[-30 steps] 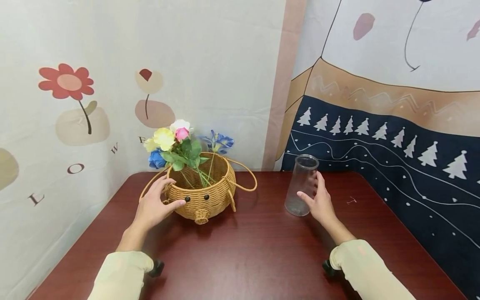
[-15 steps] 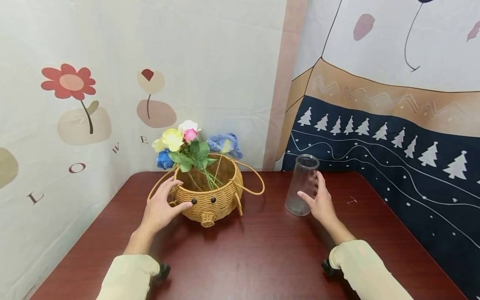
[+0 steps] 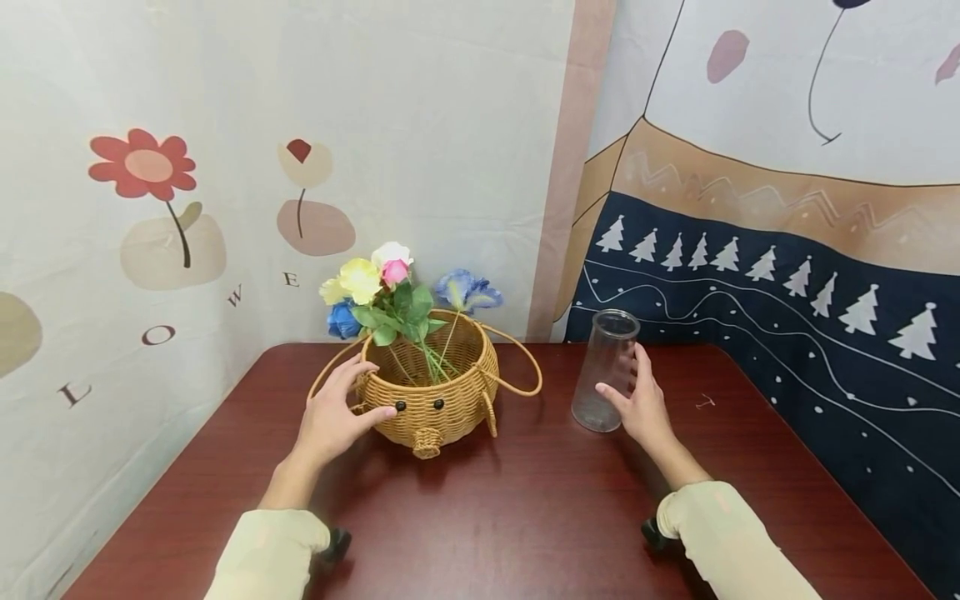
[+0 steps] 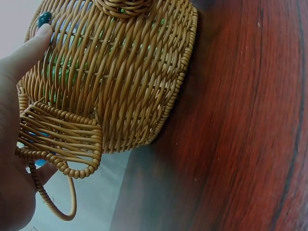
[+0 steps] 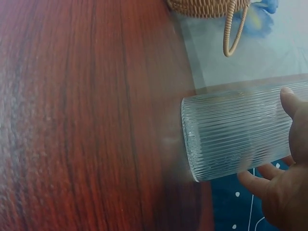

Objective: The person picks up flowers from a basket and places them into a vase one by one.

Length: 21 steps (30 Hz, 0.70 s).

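One wicker pig basket [image 3: 420, 407], on the desk [image 3: 480, 517] left of centre, mouth up. Its one snout [image 3: 427, 443] points toward the person; two black eyes [image 3: 439, 404] above it. Two ears [image 3: 490, 414], one per side; two loop handles [image 5: 227, 36], one sticking out each side.

One clear ribbed glass vase [image 3: 600, 367], right of basket, well apart from it. Upright, long axis vertical, mouth up, base on desk.

Artificial flowers in basket, stems down, heads up past the rim: one white bloom [image 3: 392, 253], one pink bloom [image 3: 394, 272], one blue rose [image 3: 343, 320], one blue iris [image 3: 467, 292], plus yellow blooms [image 3: 361, 280], overlapping, exact count unclear. Iris leans back right, the rest back left.

Hands: two. Left hand [image 3: 330, 421] grips basket's left side, thumb on front beside an eye, fingers at the rim. Right hand [image 3: 641, 404] holds vase by its upper half, thumb on near side, fingers curled round the other; can't tell how tightly. Two pale yellow sleeves [image 3: 266, 550], printed backdrop [image 3: 450, 125] behind desk.
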Each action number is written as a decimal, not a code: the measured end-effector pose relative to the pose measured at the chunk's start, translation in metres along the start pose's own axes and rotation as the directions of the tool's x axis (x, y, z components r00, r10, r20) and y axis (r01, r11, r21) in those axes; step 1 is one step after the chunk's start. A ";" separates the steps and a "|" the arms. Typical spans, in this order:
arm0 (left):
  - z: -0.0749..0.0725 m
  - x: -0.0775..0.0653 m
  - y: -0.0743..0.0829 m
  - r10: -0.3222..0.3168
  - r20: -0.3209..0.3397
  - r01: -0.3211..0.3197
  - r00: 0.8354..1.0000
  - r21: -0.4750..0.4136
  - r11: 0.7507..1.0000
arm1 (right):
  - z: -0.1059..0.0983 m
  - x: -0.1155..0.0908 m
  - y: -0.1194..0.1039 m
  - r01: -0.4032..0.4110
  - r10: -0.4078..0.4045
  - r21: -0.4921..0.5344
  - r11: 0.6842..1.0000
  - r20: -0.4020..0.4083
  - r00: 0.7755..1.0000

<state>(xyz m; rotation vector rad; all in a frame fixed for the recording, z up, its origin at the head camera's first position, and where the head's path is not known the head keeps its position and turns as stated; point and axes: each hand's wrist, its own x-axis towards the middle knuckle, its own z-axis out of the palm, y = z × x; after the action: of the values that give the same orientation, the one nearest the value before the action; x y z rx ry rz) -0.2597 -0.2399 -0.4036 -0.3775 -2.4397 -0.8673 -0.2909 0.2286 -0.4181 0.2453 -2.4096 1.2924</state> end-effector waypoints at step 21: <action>0.011 -0.002 0.018 0.010 -0.011 -0.010 1.000 -0.038 0.999 | 0.000 0.000 -0.002 -0.017 0.017 -0.018 1.000 -0.011 1.000</action>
<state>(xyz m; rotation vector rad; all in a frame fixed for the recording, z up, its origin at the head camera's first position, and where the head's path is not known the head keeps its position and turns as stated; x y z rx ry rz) -0.2550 -0.2193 -0.4031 -0.3975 -2.4130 -0.9098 -0.2901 0.2274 -0.4166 0.2127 -2.4186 1.2751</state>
